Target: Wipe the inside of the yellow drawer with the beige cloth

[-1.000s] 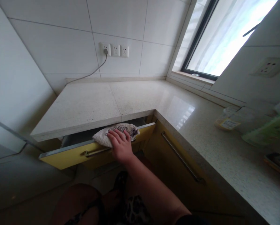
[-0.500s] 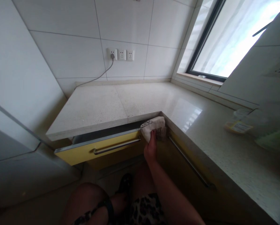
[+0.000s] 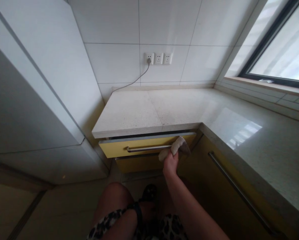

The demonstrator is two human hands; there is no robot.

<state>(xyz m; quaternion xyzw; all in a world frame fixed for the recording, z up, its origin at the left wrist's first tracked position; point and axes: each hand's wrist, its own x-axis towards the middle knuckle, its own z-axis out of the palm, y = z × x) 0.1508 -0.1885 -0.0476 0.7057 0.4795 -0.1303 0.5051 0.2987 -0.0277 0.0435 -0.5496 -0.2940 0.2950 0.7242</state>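
My right hand point(image 3: 171, 163) is closed around a folded pale cloth point(image 3: 179, 146). The cloth lies against the right end of the metal handle point(image 3: 149, 148) on the yellow drawer point(image 3: 114, 150). That drawer stands partly pulled out beneath the countertop, with a dark gap above its top edge. Low between my knees is my left hand point(image 3: 147, 209), just past a dark wristband; its fingers are lost in shadow, and whether it holds anything cannot be made out.
The pale stone countertop point(image 3: 131, 110) turns a corner to the right. Below it, a yellow cabinet front with a long bar handle point(image 3: 239, 190) runs along my right side. A white cabinet point(image 3: 51, 66) rises at left. A cord point(image 3: 134, 81) leads to the wall sockets point(image 3: 158, 58).
The drawer has slid further in. My right hand and the cloth have moved from the drawer's upper right corner down to the handle. The view has turned left.
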